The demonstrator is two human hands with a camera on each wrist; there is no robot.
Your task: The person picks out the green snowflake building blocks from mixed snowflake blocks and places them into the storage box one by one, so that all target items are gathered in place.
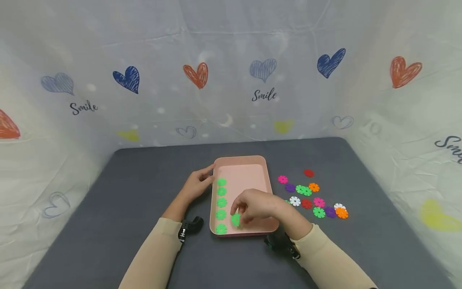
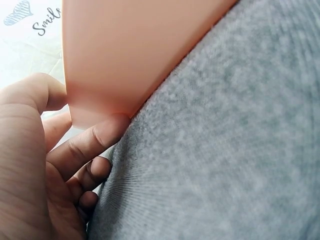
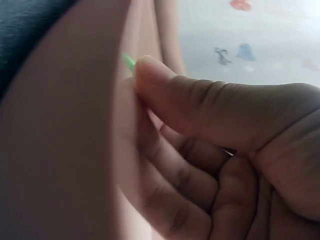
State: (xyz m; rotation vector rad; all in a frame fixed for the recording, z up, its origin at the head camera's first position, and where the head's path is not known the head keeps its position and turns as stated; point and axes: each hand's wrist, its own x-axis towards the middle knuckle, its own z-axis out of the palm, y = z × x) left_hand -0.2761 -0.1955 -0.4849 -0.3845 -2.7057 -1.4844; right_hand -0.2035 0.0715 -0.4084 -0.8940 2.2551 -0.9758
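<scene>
A pink rectangular tray [image 1: 240,168] lies on the dark grey table, with a column of several green notched plastic discs [image 1: 221,202] along its left side. My left hand [image 1: 196,184] holds the tray's left side; the left wrist view shows its bent digits against the tray's rim and outer wall [image 2: 125,55]. Over the lower part of the tray, my right hand [image 1: 254,205] pinches another green notched disc [image 1: 236,219] between thumb and finger, just right of the column. Only a green sliver of that disc [image 3: 128,62] shows in the right wrist view.
Right of the tray lie several loose notched discs, among them a red one [image 1: 308,173], an orange one [image 1: 314,187], a white one [image 1: 294,201] and a purple one [image 1: 330,212]. A heart-printed curtain [image 1: 223,104] stands behind the table [image 1: 162,160].
</scene>
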